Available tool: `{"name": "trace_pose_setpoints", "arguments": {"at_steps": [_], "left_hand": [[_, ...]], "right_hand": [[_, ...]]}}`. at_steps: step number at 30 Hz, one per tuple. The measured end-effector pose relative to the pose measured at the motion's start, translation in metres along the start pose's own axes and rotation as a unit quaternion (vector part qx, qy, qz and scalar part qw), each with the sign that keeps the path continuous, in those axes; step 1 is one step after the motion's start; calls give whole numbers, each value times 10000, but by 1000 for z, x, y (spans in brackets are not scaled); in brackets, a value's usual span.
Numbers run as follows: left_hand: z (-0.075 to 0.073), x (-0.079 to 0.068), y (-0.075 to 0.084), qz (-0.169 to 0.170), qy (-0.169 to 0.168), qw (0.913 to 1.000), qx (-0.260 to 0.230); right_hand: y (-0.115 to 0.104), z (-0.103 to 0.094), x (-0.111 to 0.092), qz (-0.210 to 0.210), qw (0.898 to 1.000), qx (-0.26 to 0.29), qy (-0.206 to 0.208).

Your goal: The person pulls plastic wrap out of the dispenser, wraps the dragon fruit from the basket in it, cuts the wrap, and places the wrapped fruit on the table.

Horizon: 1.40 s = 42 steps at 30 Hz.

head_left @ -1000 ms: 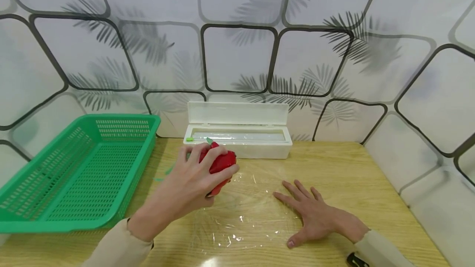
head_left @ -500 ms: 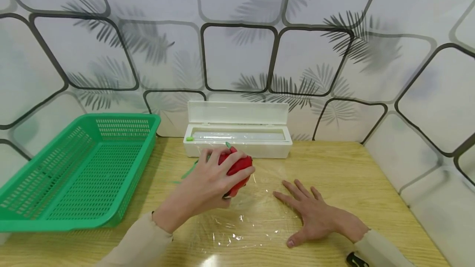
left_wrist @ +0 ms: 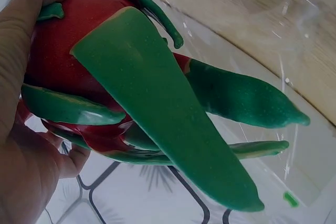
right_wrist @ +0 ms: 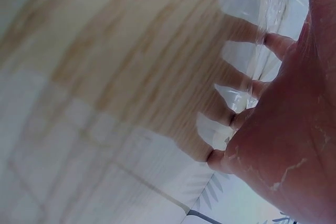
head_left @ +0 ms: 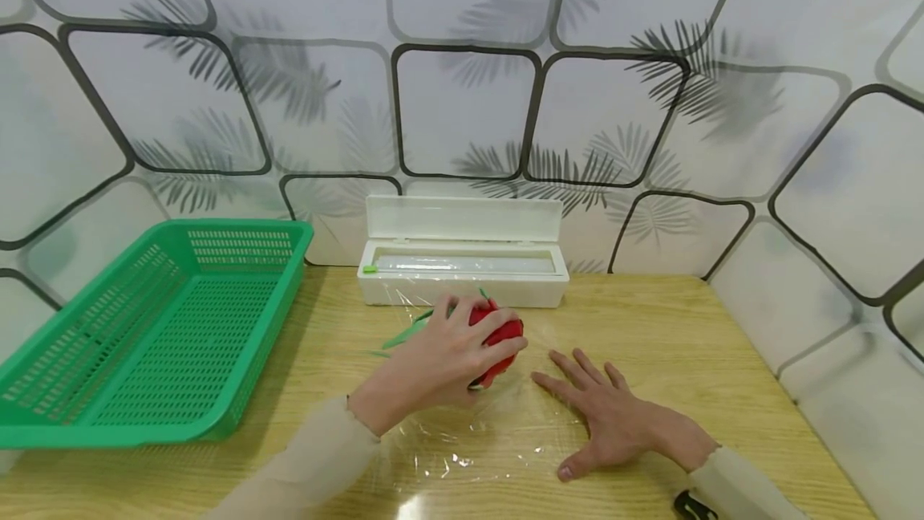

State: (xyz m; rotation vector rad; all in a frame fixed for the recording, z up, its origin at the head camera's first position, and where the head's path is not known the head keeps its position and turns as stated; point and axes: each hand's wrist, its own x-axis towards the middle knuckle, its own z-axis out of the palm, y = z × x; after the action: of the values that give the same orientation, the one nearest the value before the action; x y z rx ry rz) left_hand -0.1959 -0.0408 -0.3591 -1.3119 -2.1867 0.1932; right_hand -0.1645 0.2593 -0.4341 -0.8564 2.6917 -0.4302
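A red dragon fruit [head_left: 505, 334] with long green scales is in my left hand [head_left: 447, 351], whose fingers and thumb curl round it. The left wrist view shows the green scales of the dragon fruit [left_wrist: 168, 103] pointing away from the palm. Under the hand, a sheet of clear cling film [head_left: 447, 460] lies wrinkled on the wooden table; whether the fruit touches it I cannot tell. My right hand [head_left: 609, 420] rests flat on the table with fingers spread, at the right side of the film. Its fingertips touch the tabletop in the right wrist view.
Behind the fruit stands a white cling film dispenser [head_left: 465, 292] with its lid raised and a small green slider at the left. A green plastic basket [head_left: 296, 263] stands on the left. A patterned wall covering [head_left: 462, 119] encloses the wooden table [head_left: 650, 319].
My left hand has moved right with the dragon fruit, from the film's left part to nearer the right hand. The right hand has stayed in place.
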Motion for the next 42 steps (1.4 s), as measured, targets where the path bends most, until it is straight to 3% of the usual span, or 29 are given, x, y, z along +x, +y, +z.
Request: {"name": "trace_pose_setpoints", "arguments": {"at_steps": [7,12,22,31,37,42], "left_hand": [[7,15,10,133,-410,9989,201],[15,20,16,128,-601,9981,54],[30,14,21,173,-848,9962,-23],[30,17,11,-138,-1368,9868,-861],[29,17,8,-202,-1212,9819,-1444],[28,17,8,-288,-1372,9774,-1583]], "right_hand": [[0,0,0,13,10000,32,2],[0,1,0,-97,9999,-86,89],[-1,2,1,-22,10000,17,17],[-1,1,0,-40,10000,71,2],[-1,1,-1,-61,9999,128,26],[-1,0,-1,-47,9999,116,-11]]}}
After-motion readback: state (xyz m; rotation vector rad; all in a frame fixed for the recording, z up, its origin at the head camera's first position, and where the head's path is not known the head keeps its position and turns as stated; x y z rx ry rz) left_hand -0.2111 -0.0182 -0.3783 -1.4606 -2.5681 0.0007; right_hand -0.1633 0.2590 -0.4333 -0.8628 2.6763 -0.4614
